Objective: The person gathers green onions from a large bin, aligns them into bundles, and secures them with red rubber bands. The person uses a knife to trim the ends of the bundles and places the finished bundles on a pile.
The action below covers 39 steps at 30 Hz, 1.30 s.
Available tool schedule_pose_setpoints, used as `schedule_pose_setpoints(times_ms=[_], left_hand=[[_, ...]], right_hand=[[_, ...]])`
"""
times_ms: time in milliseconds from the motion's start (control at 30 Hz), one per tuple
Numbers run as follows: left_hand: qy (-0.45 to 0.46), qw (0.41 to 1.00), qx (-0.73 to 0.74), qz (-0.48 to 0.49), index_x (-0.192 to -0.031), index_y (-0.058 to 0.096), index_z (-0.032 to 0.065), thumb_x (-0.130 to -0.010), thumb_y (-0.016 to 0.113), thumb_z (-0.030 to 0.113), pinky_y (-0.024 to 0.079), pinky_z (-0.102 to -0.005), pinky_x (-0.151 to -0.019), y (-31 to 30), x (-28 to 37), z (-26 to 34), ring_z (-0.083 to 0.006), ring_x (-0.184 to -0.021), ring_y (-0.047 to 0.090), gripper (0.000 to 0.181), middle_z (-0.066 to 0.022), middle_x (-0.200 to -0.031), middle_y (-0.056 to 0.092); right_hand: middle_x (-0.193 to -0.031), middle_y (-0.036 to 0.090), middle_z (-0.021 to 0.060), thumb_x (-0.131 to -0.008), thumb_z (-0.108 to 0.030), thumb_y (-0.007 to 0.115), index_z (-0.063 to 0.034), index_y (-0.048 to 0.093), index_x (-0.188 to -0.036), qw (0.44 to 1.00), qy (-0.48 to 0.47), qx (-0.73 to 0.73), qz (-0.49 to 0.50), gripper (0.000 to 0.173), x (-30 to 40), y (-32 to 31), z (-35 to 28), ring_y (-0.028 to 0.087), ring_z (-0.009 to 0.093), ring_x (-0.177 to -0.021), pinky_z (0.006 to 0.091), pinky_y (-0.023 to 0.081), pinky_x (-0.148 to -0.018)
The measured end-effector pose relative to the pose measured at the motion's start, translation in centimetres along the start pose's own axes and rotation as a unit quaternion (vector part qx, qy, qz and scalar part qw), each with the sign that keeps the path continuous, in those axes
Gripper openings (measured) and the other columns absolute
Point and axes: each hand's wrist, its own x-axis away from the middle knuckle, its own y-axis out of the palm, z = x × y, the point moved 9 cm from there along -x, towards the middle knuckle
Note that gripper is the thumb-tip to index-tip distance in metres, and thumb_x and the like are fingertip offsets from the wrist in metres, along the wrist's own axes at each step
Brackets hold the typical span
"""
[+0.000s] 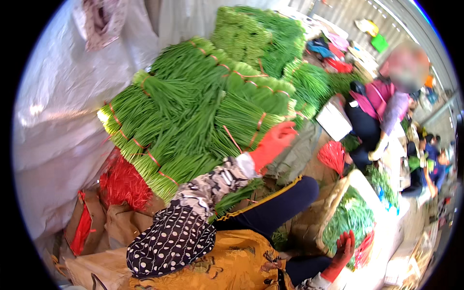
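My left hand [274,144], in a red rubber glove, is at the pale stem end of a tied bundle of long green leafy stalks [239,117], like garlic chives; its fingers are partly bent and blurred, and whether they grip the bundle is not clear. More bundles [181,90], bound with red ties, lie in a broad stack beyond and to the left. My right hand [342,250], also red-gloved, is raised at the lower right with its fingers apart and nothing in them. Near it are loose greens [349,217] in a basket-like container and red strips [364,250].
Red strips [125,185] and cardboard boxes [85,224] lie left. A plastic sheet [79,119] hangs beside the stack. A co-worker [377,105] sits at the upper right by a white box [334,117] and a red bundle of strips [331,156]. Other people work farther right.
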Motion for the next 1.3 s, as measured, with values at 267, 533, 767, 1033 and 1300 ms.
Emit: schedule_pose_setpoints(times_ms=[267, 533, 767, 1033, 1300], left_hand=[[-0.113, 0.945, 0.162, -0.259, -0.126, 0.056, 0.0026, -0.094, 0.057, 0.016, 0.049, -0.0309, -0.092, 22.9, 4.5, -2.5, -0.0205, -0.104, 0.063, 0.035, -0.0116, -0.114, 0.064], [-0.264, 0.912, 0.048, -0.311, -0.131, 0.050, 0.0017, -0.093, 0.057, 0.020, 0.048, -0.0330, -0.092, 34.2, 10.2, -8.0, -0.0207, -0.106, 0.061, 0.042, -0.0114, -0.117, 0.063], [-0.313, 0.890, -0.034, -0.330, -0.131, 0.050, 0.0030, -0.094, 0.056, 0.019, 0.049, -0.0318, -0.089, 37.9, 13.1, -11.0, -0.0186, -0.102, 0.062, 0.041, -0.0109, -0.116, 0.063], [-0.381, 0.872, -0.013, -0.305, -0.130, 0.052, 0.0020, -0.095, 0.055, 0.018, 0.052, -0.0302, -0.084, 41.0, 14.3, -14.7, -0.0172, -0.094, 0.064, 0.038, -0.0103, -0.110, 0.065], [-0.380, 0.862, 0.003, -0.335, -0.129, 0.052, 0.0018, -0.095, 0.055, 0.018, 0.051, -0.0279, -0.087, 43.1, 14.9, -12.1, -0.0166, -0.095, 0.063, 0.038, -0.0110, -0.110, 0.065]], right_hand=[[-0.094, 0.066, 0.0045, -0.095, -0.033, 0.057, -0.0045, 0.060, -0.123, 0.976, -0.048, -0.058, 0.205, 0.040, 6.8, -11.1, -5.5, 0.058, 0.010, -0.075, 0.0231, 0.047, -0.069], [-0.081, 0.066, 0.0018, -0.093, -0.031, 0.061, -0.0059, 0.068, -0.108, 0.932, 0.080, 0.045, 0.352, 0.030, 19.5, -26.1, -5.7, 0.058, 0.008, -0.066, 0.0208, 0.047, -0.062], [-0.096, 0.069, 0.0045, -0.088, -0.022, 0.063, -0.0056, 0.067, -0.111, 0.945, 0.144, 0.048, 0.288, 0.029, 17.4, -28.6, -0.4, 0.064, 0.013, -0.079, 0.0238, 0.048, -0.068], [-0.090, 0.068, 0.0130, -0.086, -0.023, 0.062, -0.0065, 0.068, -0.103, 0.938, 0.053, 0.239, 0.246, 0.025, -0.2, -29.6, 0.8, 0.066, 0.023, -0.073, 0.0360, 0.052, -0.072], [-0.088, 0.072, 0.0064, -0.078, -0.051, 0.069, -0.0155, 0.071, -0.098, 0.773, 0.216, 0.548, 0.236, 0.041, -12.6, -26.8, 5.7, 0.068, 0.027, -0.085, 0.0394, 0.052, -0.079]])
